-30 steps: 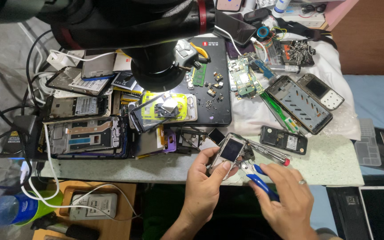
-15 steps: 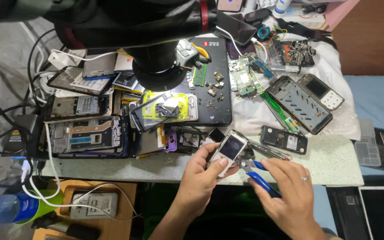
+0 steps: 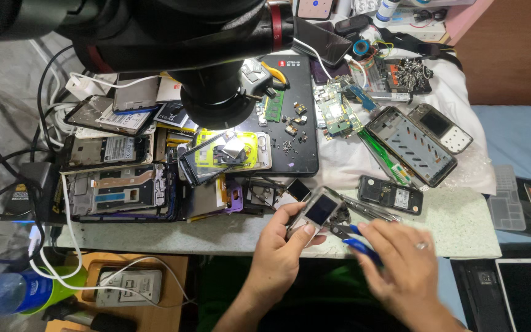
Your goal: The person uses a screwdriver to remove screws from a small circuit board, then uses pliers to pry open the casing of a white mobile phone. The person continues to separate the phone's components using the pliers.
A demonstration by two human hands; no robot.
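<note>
My left hand grips a small silver phone with a dark screen, held tilted over the front edge of the workbench. My right hand, with a ring on one finger, is closed on blue-handled pliers. The pliers' tip meets the right side of the phone. A pair of metal tweezers lies just behind the phone on the bench.
A black microscope looms over a lit phone board on a black mat. Opened phones are stacked at left. A dark keypad phone, phone frames and circuit boards lie at right.
The phone has shifted slightly right and up in my left hand, and my right hand has brought the pliers in against its side.
</note>
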